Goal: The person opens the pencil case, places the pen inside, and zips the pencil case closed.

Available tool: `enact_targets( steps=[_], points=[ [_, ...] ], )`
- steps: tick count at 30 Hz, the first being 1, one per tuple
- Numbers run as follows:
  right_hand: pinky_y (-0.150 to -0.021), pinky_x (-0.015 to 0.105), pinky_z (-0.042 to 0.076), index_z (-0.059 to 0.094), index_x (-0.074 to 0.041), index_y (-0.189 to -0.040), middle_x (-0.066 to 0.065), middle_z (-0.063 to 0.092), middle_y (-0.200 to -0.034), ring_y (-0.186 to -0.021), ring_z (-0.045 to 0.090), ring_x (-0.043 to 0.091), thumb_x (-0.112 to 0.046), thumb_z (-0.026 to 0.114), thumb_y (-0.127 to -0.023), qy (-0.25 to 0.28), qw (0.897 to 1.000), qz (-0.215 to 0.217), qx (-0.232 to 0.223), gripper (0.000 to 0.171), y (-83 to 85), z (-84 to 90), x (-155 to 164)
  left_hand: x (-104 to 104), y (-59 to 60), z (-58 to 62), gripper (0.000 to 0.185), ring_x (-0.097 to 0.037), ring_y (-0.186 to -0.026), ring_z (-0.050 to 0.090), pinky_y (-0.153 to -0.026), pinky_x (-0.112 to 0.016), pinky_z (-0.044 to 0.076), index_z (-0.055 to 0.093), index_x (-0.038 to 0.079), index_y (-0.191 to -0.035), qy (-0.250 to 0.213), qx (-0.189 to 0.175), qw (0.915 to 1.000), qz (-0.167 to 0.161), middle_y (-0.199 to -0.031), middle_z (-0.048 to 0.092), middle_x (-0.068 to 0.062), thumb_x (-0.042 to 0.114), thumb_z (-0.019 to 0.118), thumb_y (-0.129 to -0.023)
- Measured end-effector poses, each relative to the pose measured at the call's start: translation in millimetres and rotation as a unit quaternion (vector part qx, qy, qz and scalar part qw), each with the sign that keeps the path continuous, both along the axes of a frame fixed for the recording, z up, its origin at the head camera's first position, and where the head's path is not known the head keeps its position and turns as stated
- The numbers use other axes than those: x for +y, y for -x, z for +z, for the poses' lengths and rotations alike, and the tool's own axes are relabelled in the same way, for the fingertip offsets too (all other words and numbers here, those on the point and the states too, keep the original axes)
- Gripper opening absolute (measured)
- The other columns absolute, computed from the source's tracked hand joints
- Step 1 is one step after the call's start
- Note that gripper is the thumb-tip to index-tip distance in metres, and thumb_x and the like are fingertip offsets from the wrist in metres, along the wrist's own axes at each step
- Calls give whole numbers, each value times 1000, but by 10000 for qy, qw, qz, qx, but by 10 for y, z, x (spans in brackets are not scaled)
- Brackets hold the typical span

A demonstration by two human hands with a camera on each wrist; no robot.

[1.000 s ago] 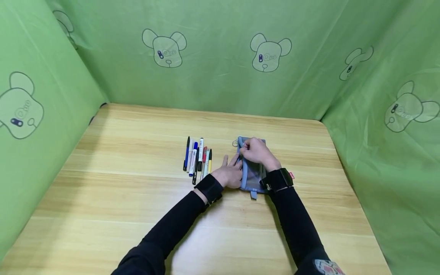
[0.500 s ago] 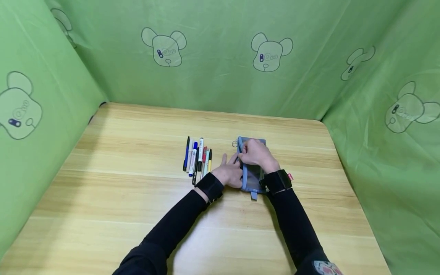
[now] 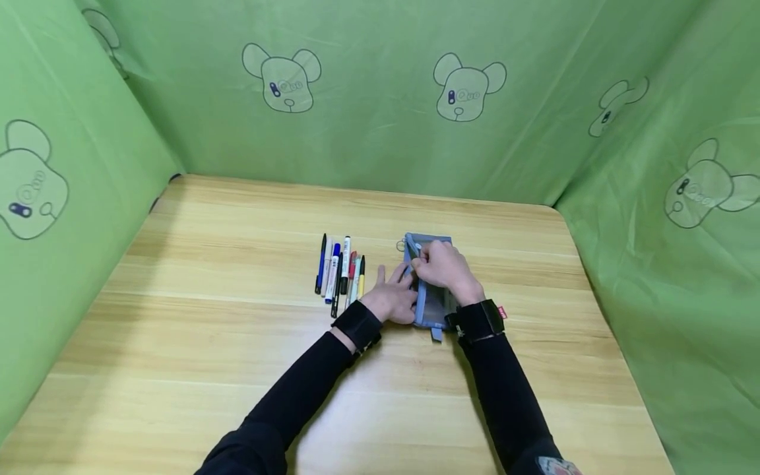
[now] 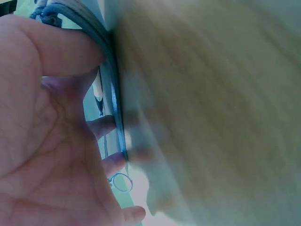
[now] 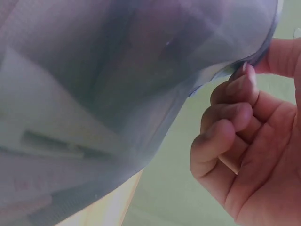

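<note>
Wooden table [image 3: 237,343], right hand [image 3: 442,267] fingers pinching pencil pouch [image 3: 433,303] edge, left hand [image 3: 394,300] fingers extended, bracing pouch

wooden table [image 3: 237,369], green bear-print cloth [image 3: 368,119]

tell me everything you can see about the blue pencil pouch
The pencil pouch is a flat, soft case with blue trim and greyish see-through mesh sides, lying lengthwise on the wooden table, right of a row of pens. A small ring sits at its far end, a blue tab at the near end. The right hand pinches its upper edge; the left hand touches its left side.
</note>
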State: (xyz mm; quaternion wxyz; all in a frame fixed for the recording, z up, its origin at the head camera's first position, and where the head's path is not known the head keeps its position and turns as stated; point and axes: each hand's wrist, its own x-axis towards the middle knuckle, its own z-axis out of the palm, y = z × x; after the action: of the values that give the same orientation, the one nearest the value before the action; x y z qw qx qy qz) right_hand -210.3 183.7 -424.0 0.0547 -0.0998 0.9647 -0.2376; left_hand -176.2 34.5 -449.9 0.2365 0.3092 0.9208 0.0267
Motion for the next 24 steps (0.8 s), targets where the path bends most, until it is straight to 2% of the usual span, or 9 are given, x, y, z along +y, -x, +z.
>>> enact_targets(
  steps=[3, 7, 9, 11, 14, 17, 20, 22, 24],
  points=[
    [-52, 28, 33, 51, -14, -63, -2, 45, -57, -51, 44, 16, -22, 60, -91, 165, 9998, -54, 36, 30, -17, 7, -14, -7, -4, -6, 40, -26, -162, 0, -126, -66, 6, 63, 25, -136, -73, 146, 9999, 25, -173, 11, 4, 39, 47, -102],
    [-52, 27, 32, 50, -14, -62, -2, 43, -57, -51, 42, 15, -20, 60, -91, 277, 9996, -52, 66, 31, -27, 3, -28, -29, 2, -7, 24, -29, -161, 9, -125, -67, 12, 71, 17, -109, -430, 411, 9982, 33, -170, 24, -2, 34, 56, -100],
    [-52, 27, 32, 50, -14, -62, -2, 42, -56, -51, 41, 15, -20, 60, -91, 284, 9996, -21, 90, 31, -28, 1, -36, -58, 10, 3, 20, -30, -160, 13, -124, -68, 16, 71, 16, -102, -641, 525, 9966, 17, -168, 30, -4, 31, 59, -100],
    [-53, 27, 32, 50, -14, -62, -3, 43, -56, -52, 42, 16, -20, 60, -90, 273, 9996, 13, 122, 31, -24, 0, -38, -98, 26, 33, 19, -31, -159, 19, -123, -68, 19, 71, 14, -105, -890, 589, 9943, 40, -166, 34, -6, 30, 61, -99],
    [-54, 28, 35, 51, -14, -62, -3, 46, -57, -55, 46, 16, -20, 61, -89, 210, 9996, 51, 199, 29, -14, 4, -34, -177, 63, 105, 27, -36, -154, 30, -120, -67, 27, 70, 13, -118, -1249, 683, 9897, 131, -159, 45, -8, 30, 65, -98],
    [-55, 28, 38, 51, -14, -62, -2, 49, -58, -57, 50, 16, -18, 62, -89, 187, 9996, 54, 226, 29, -3, 12, -24, -269, 114, 178, 31, -38, -137, 51, -111, -61, 43, 69, 12, -124, -1590, 941, 9823, 312, -139, 63, -12, 25, 68, -96],
    [-55, 28, 38, 51, -15, -62, -3, 49, -59, -57, 50, 16, -19, 63, -90, 161, 9997, 74, 193, 30, 5, 17, -17, -364, 158, 223, 25, -32, -110, 68, -91, -46, 58, 71, 8, -117, -1857, 1296, 9714, 716, -116, 73, -11, 17, 69, -94],
    [-55, 28, 37, 50, -15, -62, -3, 48, -58, -56, 49, 16, -20, 63, -90, 212, 9996, 95, 143, 31, 8, 17, -17, -423, 176, 234, 18, -27, -90, 71, -75, -38, 60, 72, 4, -109, -1998, 1475, 9622, 1115, -102, 75, -12, 11, 68, -93],
    [-56, 28, 36, 48, -16, -62, -4, 46, -58, -56, 48, 15, -20, 62, -90, 243, 9996, 124, 114, 32, 6, 15, -15, -476, 183, 243, 11, -23, -74, 68, -62, -32, 57, 71, 2, -100, -2102, 1531, 9535, 1525, -91, 74, -12, 8, 67, -92]
  ],
)
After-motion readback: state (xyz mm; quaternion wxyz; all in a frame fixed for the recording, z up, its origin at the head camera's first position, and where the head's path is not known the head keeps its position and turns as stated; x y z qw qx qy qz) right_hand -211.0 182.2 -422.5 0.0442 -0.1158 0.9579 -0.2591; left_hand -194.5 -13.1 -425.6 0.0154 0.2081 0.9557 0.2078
